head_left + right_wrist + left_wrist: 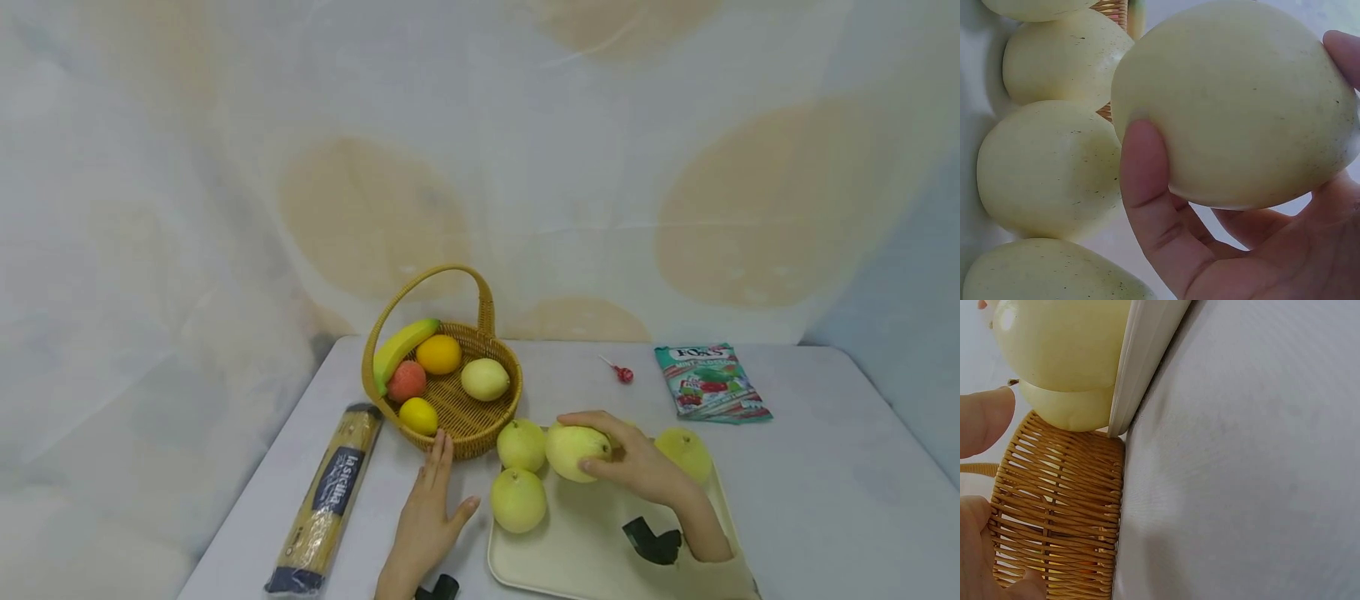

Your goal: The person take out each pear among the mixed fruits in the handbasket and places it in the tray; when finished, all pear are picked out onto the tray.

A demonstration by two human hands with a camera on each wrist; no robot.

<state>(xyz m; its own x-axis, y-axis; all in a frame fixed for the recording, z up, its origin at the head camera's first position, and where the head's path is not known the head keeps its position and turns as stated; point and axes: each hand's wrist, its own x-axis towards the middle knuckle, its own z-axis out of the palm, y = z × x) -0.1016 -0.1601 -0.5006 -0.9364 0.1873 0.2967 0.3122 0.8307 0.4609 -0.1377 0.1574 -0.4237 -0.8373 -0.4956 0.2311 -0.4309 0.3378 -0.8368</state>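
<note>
My right hand (637, 458) grips a pale yellow-green pear (573, 452) above the beige tray (585, 558); in the right wrist view its thumb and fingers curl round the held pear (1235, 106). Several more pears (518, 500) sit along the tray's left and back sides, one partly hidden behind that hand. My left hand (431, 521) reaches to the front of the wicker basket (480, 446), fingers straight, fingertips right at the rim. Inside the basket lie a banana (405, 348), an orange (438, 354), a reddish round fruit (407, 381), a lemon (418, 416) and a pear (484, 379).
On the left, beside the basket, lies a long pack of spaghetti (330, 500). At the back right are a red lollipop (623, 374) and a green candy bag (711, 383). A patterned cloth (562, 167) hangs behind the white table (825, 500).
</note>
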